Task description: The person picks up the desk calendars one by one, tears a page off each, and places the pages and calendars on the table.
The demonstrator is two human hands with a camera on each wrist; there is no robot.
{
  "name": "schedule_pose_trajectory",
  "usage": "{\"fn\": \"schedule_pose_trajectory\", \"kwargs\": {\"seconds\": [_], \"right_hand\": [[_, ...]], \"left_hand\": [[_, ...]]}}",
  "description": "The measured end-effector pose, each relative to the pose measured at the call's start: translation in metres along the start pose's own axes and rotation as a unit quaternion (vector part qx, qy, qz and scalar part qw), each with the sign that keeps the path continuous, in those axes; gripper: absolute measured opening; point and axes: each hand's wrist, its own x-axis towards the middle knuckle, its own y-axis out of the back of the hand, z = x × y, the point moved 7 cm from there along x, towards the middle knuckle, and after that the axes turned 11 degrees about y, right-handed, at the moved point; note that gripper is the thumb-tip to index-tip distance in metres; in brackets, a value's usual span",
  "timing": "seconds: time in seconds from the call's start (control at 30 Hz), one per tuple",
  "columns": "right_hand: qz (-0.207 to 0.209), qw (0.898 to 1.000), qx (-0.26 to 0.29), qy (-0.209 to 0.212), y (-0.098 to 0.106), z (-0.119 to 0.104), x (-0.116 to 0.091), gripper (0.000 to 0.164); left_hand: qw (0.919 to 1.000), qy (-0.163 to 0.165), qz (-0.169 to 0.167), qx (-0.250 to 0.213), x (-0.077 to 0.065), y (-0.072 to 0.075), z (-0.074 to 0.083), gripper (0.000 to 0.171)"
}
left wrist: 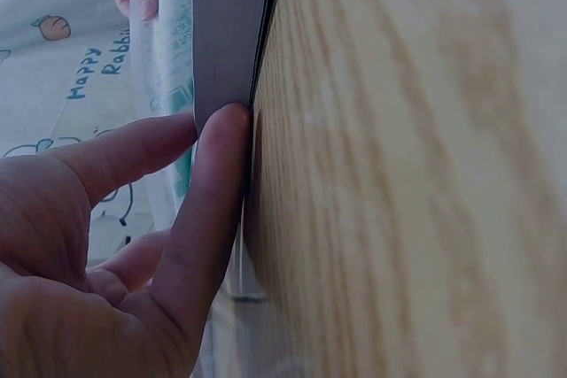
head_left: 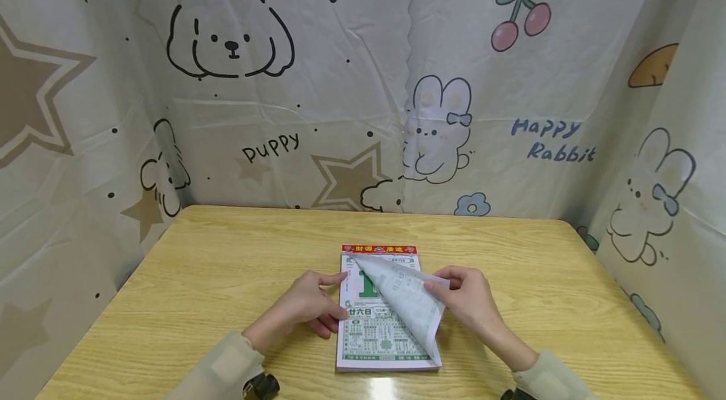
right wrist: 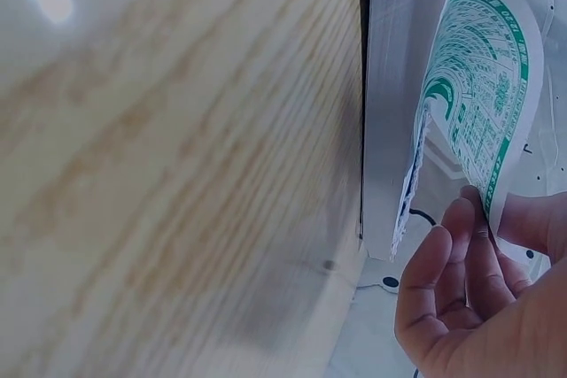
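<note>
Pinching a lifted sheet (head_left: 405, 302) by a corner with the right hand (head_left: 469, 299); resting extended fingertips of the left hand (head_left: 312, 302) against the nearer edge of the calendar pad (head_left: 363, 346), lying flat on the bench (head_left: 227, 274) between both hands. Beyond them, in gold on the red header (head_left: 371, 249): 財源廣進. Near the left fingertips: 廿六日 (head_left: 360, 312) and a big green 1 (head_left: 367, 286) beside the folded sheet. From the head, only the sheet's pale back; from the right wrist, dense green print (right wrist: 492, 86) too. From the left wrist, the thick page block (left wrist: 226, 33), with a fingertip against it. Well past the hands, on the curtain (head_left: 340, 72): "puppy" (head_left: 271, 147) and "Happy Rabbit" (head_left: 553, 140).
</note>
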Motion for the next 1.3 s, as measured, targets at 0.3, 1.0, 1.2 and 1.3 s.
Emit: {"fn": "schedule_pose_trajectory", "kwargs": {"seconds": [0.3, 1.0, 1.2, 1.3], "right_hand": [[0.001, 1.0, -0.007, 0.001, 0.002, 0.001, 0.0, 0.017], [0.006, 1.0, -0.021, -0.019, 0.008, 0.014, -0.001, 0.015], [0.011, 0.999, -0.036, -0.028, 0.019, 0.019, -0.003, 0.018], [0.009, 0.999, -0.033, -0.022, 0.021, 0.018, -0.003, 0.019]], "left_hand": [[1.0, -0.002, -0.003, -0.002, -0.001, 0.001, 0.0, 0.083], [0.9998, 0.003, -0.01, -0.018, 0.0, 0.0, -0.001, 0.084], [0.9999, 0.01, -0.001, -0.008, 0.002, 0.001, -0.002, 0.085], [0.9999, 0.014, 0.0, -0.009, 0.002, 0.001, -0.002, 0.085]]}}
